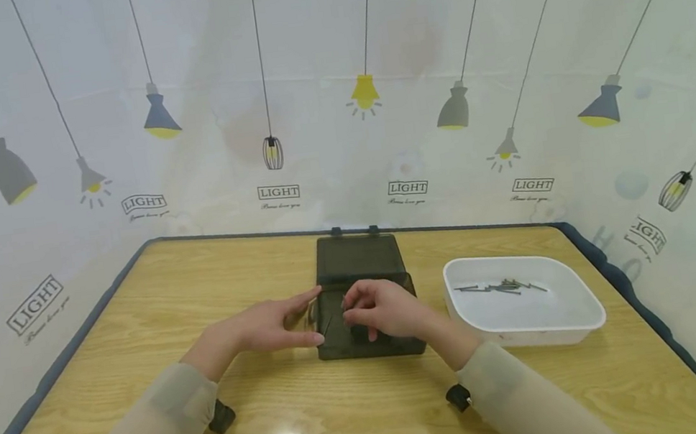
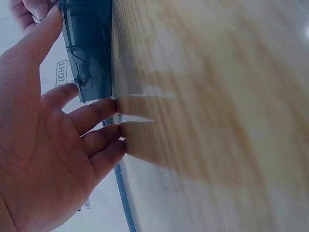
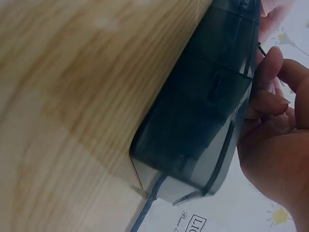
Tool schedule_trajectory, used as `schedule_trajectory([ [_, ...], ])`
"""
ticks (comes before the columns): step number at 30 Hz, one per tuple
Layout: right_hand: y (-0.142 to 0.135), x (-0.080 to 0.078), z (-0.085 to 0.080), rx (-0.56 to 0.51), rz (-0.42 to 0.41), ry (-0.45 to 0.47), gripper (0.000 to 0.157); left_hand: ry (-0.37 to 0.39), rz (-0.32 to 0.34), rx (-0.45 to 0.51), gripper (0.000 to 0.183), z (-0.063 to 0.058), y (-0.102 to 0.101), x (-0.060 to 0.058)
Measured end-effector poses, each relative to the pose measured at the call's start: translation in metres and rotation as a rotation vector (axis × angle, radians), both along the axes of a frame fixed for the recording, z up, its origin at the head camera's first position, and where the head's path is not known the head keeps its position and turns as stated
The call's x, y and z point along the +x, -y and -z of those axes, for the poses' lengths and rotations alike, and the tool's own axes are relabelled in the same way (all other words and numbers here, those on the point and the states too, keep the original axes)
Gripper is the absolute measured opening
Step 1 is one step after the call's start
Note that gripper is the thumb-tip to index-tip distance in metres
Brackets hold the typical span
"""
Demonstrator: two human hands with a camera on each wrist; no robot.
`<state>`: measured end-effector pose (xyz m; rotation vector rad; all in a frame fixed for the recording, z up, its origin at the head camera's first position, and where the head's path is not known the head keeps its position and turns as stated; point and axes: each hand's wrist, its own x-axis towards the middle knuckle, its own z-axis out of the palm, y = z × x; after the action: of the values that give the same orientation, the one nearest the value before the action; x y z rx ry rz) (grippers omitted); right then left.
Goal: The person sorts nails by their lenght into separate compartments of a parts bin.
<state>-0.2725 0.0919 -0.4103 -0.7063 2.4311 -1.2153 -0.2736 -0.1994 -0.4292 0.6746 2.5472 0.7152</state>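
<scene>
Here, your dark plastic box (image 1: 371, 349) sits mid-table, its lid (image 1: 358, 255) folded back on the far side. Above it, your right hand (image 1: 392, 309) pinches a thin nail (image 3: 262, 49) in its fingertips. Your left hand (image 1: 264, 326) grasps nothing, its extended fingers touching the box's left side. Rightward on the wooden table (image 1: 320, 412), a white tray (image 1: 510, 313) holds loose nails (image 1: 505, 287).

Wooden table (image 1: 270, 429), open dark case (image 1: 358, 256), white tray (image 1: 584, 314).
</scene>
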Motion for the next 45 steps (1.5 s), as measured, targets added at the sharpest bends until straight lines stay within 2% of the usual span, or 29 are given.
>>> schedule_trajectory([
  [8, 0.003, 0.001, 0.003, 0.022, -0.001, -0.02, 0.024, -0.005, -0.001, -0.003, 0.103, 0.001, 0.001, 0.0],
  [14, -0.013, 0.0, 0.001, -0.027, 0.004, -0.044, 0.024, -0.016, 0.001, -0.005, 0.102, 0.002, 0.001, -0.001],
  [19, -0.046, -0.002, -0.011, -0.057, 0.035, -0.051, 0.023, -0.03, 0.009, -0.002, 0.102, 0.003, 0.001, -0.001],
  [25, -0.098, -0.009, -0.023, -0.048, 0.133, -0.092, 0.024, -0.029, 0.014, 0.006, 0.102, 0.002, 0.001, 0.0],
  [29, -0.133, -0.015, -0.027, -0.034, 0.188, -0.077, 0.025, -0.031, 0.015, 0.006, 0.102, 0.003, 0.001, 0.0],
  [33, -0.162, -0.021, -0.027, 0.023, 0.226, -0.045, 0.028, -0.028, 0.021, 0.015, 0.102, 0.003, 0.002, 0.0],
  [37, -0.184, -0.028, -0.023, 0.083, 0.23, -0.028, 0.03, -0.025, 0.018, 0.015, 0.102, 0.002, 0.002, 0.0],
  [45, -0.208, -0.04, -0.009, 0.217, 0.219, 0.045, 0.024, -0.027, 0.019, 0.01, 0.103, 0.002, 0.001, 0.0],
])
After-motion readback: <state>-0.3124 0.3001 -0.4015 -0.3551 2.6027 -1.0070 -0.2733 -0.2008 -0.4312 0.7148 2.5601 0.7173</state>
